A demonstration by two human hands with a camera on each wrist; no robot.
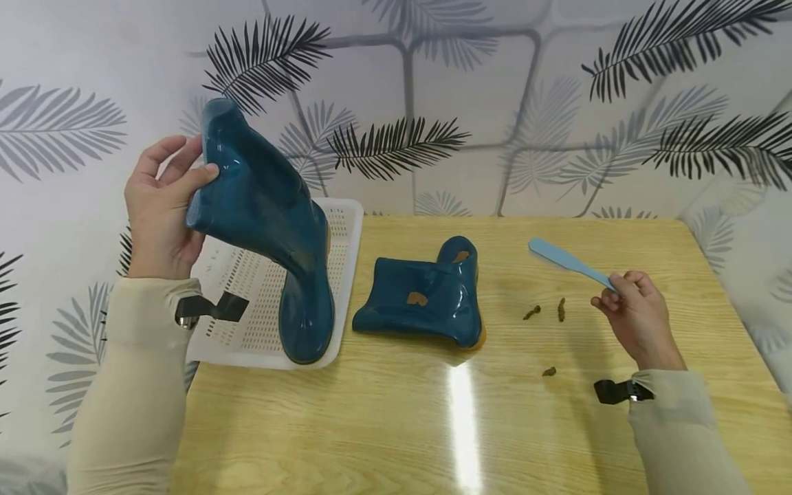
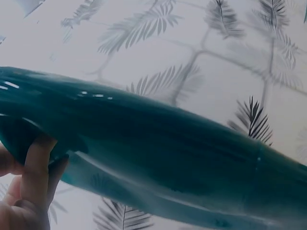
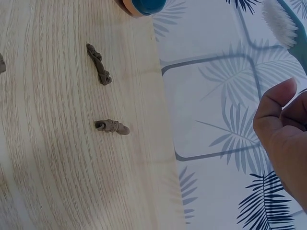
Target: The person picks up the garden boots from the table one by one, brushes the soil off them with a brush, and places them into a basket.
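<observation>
My left hand [image 1: 163, 206] grips a glossy teal rain boot [image 1: 260, 192] by the open top of its shaft, thumb on the outside. The boot tilts, its toe down over a white basket [image 1: 349, 275]; whether it touches the basket I cannot tell. In the left wrist view, the fingers [image 2: 36, 170] reach into the boot's opening. My right hand [image 1: 640, 316] pinches the handle end of a light blue brush [image 1: 566, 258], raised over the table's right side. White bristles [image 3: 279, 21] show in the right wrist view. A second teal boot [image 1: 408, 295] lies between the hands, with brown patches on it.
Several small brown, mud-like clumps [image 1: 561, 309] lie on the wooden table [image 1: 346, 426], right of the lying boot. The perforated basket stands at the table's left edge. Behind hangs a pale, leaf-patterned backdrop [image 1: 470, 89].
</observation>
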